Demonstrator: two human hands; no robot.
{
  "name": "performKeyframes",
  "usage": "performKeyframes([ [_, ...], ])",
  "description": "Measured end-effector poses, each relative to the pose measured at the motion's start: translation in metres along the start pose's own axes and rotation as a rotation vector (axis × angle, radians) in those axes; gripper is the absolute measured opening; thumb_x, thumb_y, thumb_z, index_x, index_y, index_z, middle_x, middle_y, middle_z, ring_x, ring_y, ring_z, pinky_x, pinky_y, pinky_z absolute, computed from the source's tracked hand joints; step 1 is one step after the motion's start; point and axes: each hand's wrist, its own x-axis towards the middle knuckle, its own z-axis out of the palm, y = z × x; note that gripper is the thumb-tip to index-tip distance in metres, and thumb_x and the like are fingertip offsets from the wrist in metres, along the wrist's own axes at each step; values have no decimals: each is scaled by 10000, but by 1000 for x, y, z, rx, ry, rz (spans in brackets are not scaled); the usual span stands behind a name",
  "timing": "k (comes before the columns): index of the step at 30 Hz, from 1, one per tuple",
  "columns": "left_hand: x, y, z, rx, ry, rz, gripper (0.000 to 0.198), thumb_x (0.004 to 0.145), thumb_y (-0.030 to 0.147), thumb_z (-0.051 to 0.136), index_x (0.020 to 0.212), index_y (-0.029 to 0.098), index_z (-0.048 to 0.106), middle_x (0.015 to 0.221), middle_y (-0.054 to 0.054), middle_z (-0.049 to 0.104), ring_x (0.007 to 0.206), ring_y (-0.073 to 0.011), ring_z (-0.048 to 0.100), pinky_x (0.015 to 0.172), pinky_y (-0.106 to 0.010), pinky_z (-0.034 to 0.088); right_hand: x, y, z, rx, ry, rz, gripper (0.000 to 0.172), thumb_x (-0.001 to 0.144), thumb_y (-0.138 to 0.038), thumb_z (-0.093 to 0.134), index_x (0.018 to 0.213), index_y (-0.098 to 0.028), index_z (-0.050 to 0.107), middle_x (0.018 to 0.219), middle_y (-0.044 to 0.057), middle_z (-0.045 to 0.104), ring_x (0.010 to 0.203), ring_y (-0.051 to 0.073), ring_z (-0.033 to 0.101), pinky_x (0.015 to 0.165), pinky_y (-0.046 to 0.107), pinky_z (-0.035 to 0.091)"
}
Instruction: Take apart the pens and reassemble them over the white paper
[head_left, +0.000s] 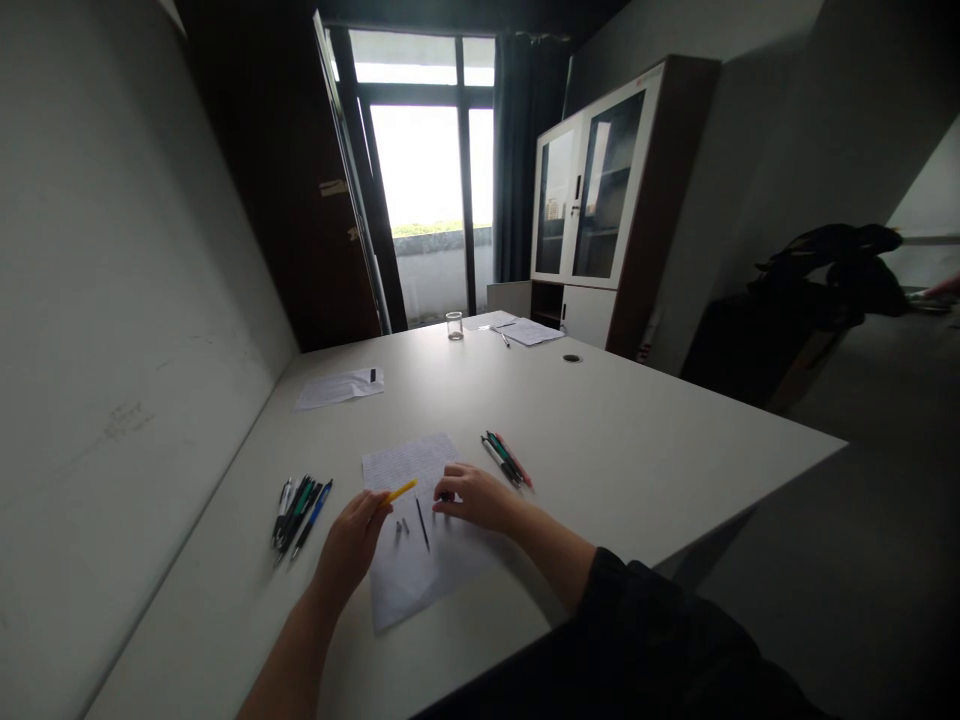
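My left hand (358, 530) is closed around a yellow pen barrel (400, 492), which points up and to the right over the printed sheet of paper (412, 597). Over the same sheet, my right hand (474, 495) has its fingers curled and pinched; something small and dark shows at the fingertips, too small to name. Between the hands a thin dark pen refill (423, 525) lies on the paper. Beside it, nearer my left hand, are two small pen parts (402, 526).
Several pens (298, 515) lie bunched on the left of the white table (615, 460), and a smaller group (505, 459) lies right of the sheet. Farther back are another paper (337, 388), a glass jar (454, 327), more papers (531, 331) and a cable hole (571, 358).
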Motion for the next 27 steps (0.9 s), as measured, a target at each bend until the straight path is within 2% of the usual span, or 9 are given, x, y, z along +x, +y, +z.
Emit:
performKeyframes([
  [5,1,2,-1,0,9,12,231,991,317,409,1009,190,602,885,-56,638,785,-182,613,702,-289,502,1,-1,-1,47,84,25,66,861,-256,670,864,-196,698,827,30,642,738,137,595,745,252,476],
  [9,0,0,-1,-7,-32,19,268,994,274,389,1157,208,592,911,-53,634,787,-168,613,706,-278,511,2,-7,-6,196,197,114,108,903,-263,615,930,-192,692,869,30,638,658,99,585,669,226,490],
  [13,-1,-5,1,3,-46,53,357,973,205,386,1283,240,559,926,-50,633,800,-154,621,705,-255,518,4,-14,-11,346,286,190,151,898,-323,624,935,-191,688,880,35,643,712,117,613,654,230,520],
  [19,-2,-9,5,50,-66,45,402,949,158,405,1305,258,565,883,-37,622,764,-137,598,692,-222,504,7,-16,-7,491,300,193,206,868,-378,655,942,-189,696,895,42,674,776,145,641,705,267,558],
  [27,-1,-2,2,56,-71,47,376,955,186,420,1285,259,585,888,-42,628,759,-144,602,685,-222,503,6,-14,0,527,308,208,222,853,-397,667,931,-193,707,888,45,694,786,157,649,717,284,564],
])
